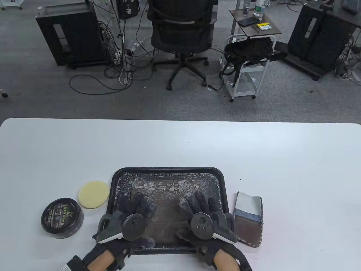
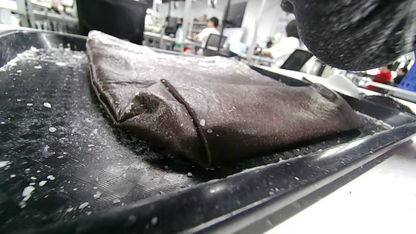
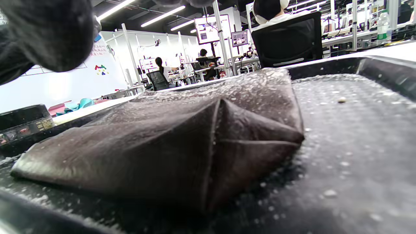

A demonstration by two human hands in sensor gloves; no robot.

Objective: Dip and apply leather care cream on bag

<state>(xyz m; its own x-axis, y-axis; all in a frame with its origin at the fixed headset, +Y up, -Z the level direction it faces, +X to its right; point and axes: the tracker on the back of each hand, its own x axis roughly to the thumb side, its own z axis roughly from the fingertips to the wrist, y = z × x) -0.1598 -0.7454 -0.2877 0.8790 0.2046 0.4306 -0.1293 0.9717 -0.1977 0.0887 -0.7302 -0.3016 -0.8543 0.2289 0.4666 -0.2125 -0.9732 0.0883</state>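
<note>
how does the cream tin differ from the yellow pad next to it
The cream tin is black, labelled and tall-sided; the yellow pad is pale, plain and flat. The tin lies nearer the table's front edge, the pad farther back, closer to the tray. Both are round and left of the tray.

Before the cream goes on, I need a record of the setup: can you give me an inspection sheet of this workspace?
Surface: white table, black plastic tray speckled with white flecks.
Job's things: flat dark brown leather bag in tray; closed round black cream tin and round yellow sponge pad left of tray.
Clutter: grey-and-brown stitched fabric swatch right of tray.
Grippers: left hand, right hand over bag, fingers relaxed.
Cables: loose on floor beyond table.
Surroundings: office chair, carts, cabinets.
</note>
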